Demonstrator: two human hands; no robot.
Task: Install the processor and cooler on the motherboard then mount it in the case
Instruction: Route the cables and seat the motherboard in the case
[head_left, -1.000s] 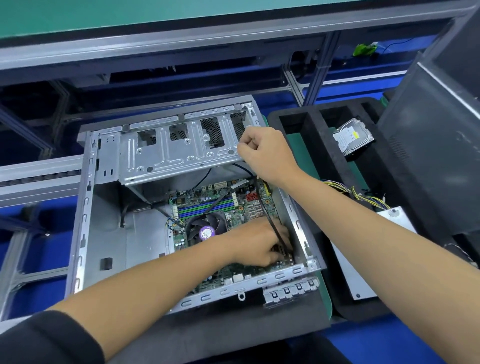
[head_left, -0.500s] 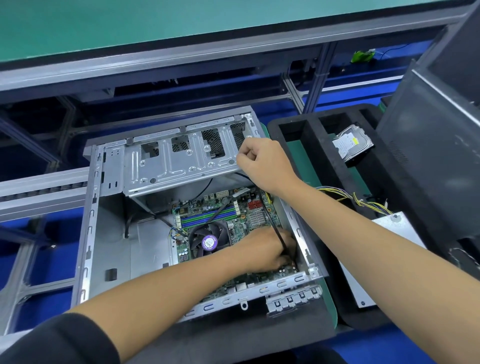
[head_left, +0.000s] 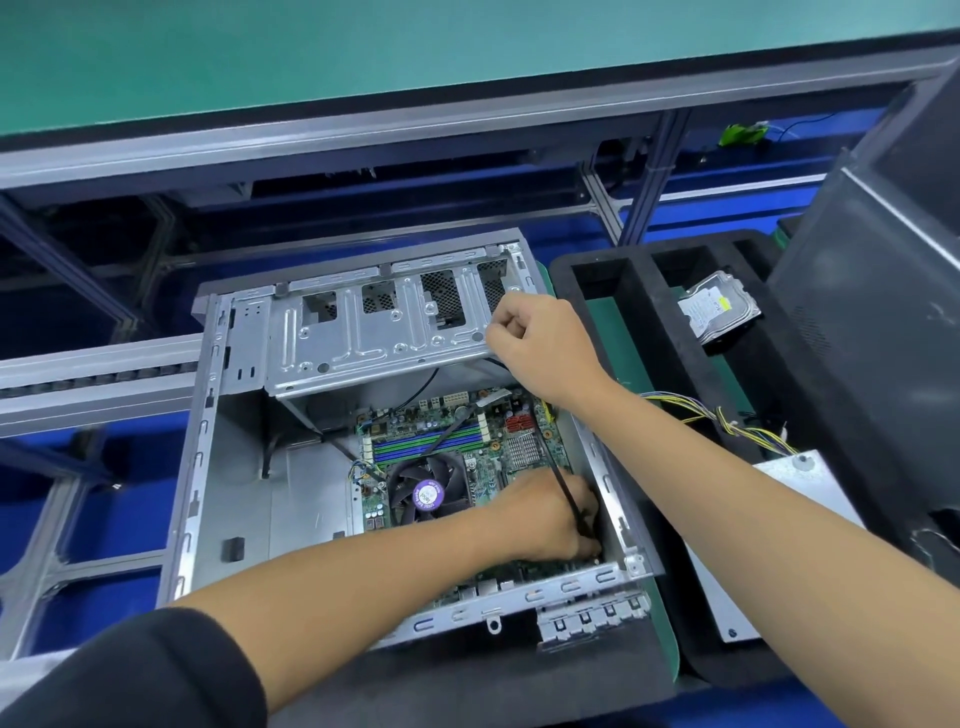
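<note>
Board (head_left: 483, 447) sits in case (head_left: 208, 467); left hand (head_left: 545, 514), fingers curled on black cable (head_left: 558, 480) at board's 4 o'clock. Right hand (head_left: 540, 343) fists the cable's upper run at 12. Advise seating plug squarely, keeping slack off fan (head_left: 428, 491).

A dark mat (head_left: 467, 691) carries the open case (head_left: 234, 467) (metal, lying on its side); just beside it sits a black foam tray (head_left: 654, 332).
</note>
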